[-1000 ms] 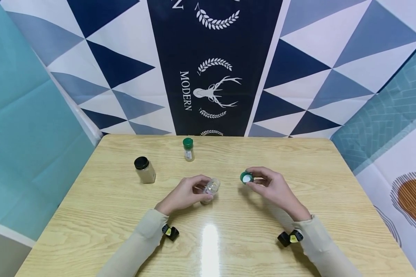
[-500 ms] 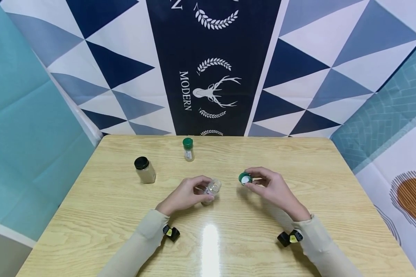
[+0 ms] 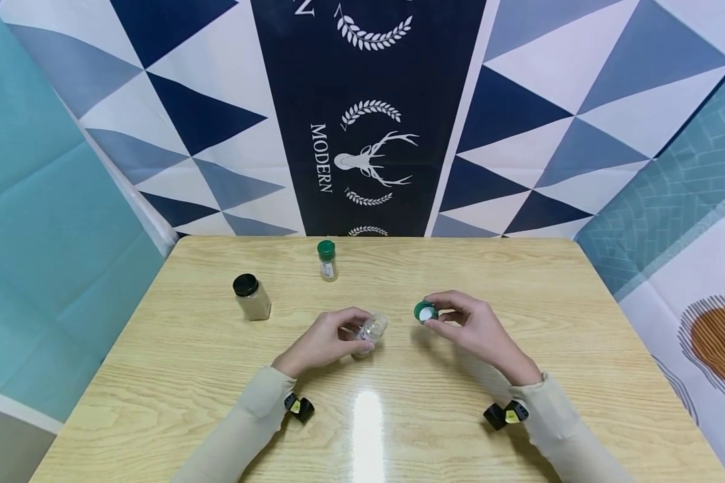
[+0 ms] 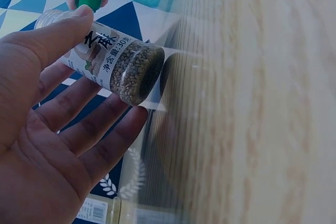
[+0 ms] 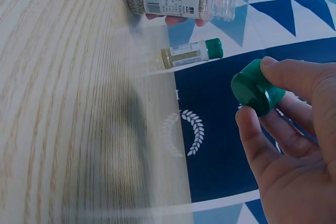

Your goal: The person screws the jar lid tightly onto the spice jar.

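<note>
In the head view my left hand [image 3: 332, 339] holds a small clear spice jar [image 3: 372, 327], its uncapped neck tilted to the right. The left wrist view shows thumb and fingers on the labelled jar [image 4: 113, 59], with small tan seeds gathered near its base. My right hand [image 3: 468, 324] pinches a green cap [image 3: 425, 312] between thumb and fingertips, its pale inner side facing up toward the head camera. Seen from the right wrist, the cap [image 5: 256, 88] is held well apart from the jar's threaded open mouth [image 5: 224, 4].
Behind the hands stands a second spice jar [image 3: 327, 261] with a green cap. A squarish jar [image 3: 254, 298] with a black lid and tan contents stands at the left. The wooden table [image 3: 519, 268] ends at a patterned cloth backdrop [image 3: 368, 134].
The green cap in my right hand has shifted slightly left, and the jar in my left hand slightly right, narrowing the gap between them. Both grips look the same.
</note>
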`<state>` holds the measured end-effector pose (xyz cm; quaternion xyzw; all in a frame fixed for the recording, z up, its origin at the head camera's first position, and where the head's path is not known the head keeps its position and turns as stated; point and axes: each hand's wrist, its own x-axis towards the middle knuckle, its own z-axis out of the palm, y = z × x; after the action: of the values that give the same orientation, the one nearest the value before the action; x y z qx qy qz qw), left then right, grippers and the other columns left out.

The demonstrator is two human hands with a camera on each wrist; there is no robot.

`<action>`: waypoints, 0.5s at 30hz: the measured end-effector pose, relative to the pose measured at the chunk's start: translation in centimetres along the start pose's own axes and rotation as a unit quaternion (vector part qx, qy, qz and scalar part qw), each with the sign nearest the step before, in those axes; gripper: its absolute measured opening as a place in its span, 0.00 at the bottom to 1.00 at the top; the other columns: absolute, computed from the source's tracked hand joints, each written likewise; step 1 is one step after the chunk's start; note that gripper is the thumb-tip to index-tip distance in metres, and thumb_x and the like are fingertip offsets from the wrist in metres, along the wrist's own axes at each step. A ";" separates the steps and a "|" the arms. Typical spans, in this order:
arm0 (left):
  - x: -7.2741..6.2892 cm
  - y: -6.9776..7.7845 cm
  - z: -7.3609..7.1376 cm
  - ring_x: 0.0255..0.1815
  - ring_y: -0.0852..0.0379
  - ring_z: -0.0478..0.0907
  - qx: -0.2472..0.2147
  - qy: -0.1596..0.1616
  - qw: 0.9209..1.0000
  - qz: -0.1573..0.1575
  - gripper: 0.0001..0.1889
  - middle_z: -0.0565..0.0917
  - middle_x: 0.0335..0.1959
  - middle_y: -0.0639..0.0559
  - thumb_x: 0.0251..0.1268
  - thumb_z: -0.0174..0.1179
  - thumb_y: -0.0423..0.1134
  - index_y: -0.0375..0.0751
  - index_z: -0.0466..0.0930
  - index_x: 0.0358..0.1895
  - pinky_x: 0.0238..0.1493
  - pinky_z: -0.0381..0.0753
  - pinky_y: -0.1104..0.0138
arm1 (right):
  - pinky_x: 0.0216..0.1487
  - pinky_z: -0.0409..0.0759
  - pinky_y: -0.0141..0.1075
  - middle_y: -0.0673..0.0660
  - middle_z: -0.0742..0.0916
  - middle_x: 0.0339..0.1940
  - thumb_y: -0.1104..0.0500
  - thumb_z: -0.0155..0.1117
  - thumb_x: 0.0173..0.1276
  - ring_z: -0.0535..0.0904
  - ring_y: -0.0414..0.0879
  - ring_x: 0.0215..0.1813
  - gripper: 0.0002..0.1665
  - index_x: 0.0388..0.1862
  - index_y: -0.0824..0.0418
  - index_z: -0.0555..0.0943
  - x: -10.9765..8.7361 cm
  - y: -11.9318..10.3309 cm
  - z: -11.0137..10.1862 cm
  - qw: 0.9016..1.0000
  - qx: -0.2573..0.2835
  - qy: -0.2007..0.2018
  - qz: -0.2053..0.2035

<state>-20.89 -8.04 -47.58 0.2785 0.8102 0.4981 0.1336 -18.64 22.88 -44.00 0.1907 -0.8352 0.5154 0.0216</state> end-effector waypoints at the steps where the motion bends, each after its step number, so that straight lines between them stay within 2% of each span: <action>1: 0.0 0.0 0.0 0.50 0.60 0.84 0.000 0.000 1.000 -0.002 0.24 0.87 0.51 0.52 0.64 0.73 0.45 0.47 0.81 0.62 0.52 0.86 0.68 | 0.49 0.87 0.31 0.59 0.88 0.54 0.63 0.76 0.66 0.87 0.43 0.48 0.21 0.57 0.62 0.84 0.0 0.0 0.0 1.000 0.001 -0.002 -0.002; 5: 0.0 0.0 0.1 0.51 0.60 0.84 0.001 -0.003 1.000 -0.004 0.24 0.87 0.51 0.53 0.65 0.73 0.45 0.47 0.81 0.62 0.53 0.86 0.68 | 0.52 0.87 0.32 0.56 0.88 0.53 0.62 0.75 0.67 0.86 0.46 0.50 0.19 0.57 0.60 0.85 -0.1 0.1 0.1 1.000 0.008 -0.015 -0.007; 15: -0.1 0.5 0.2 0.51 0.59 0.84 0.002 -0.009 1.000 -0.003 0.24 0.87 0.52 0.52 0.65 0.72 0.46 0.46 0.80 0.63 0.53 0.86 0.68 | 0.56 0.86 0.31 0.55 0.88 0.53 0.61 0.75 0.67 0.87 0.44 0.52 0.19 0.57 0.59 0.85 -0.1 -0.3 0.2 1.000 -0.005 -0.028 -0.005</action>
<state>-20.56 -7.81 -47.24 0.2806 0.8111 0.4931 0.1421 -18.35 22.58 -43.85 0.2092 -0.8370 0.5057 0.0019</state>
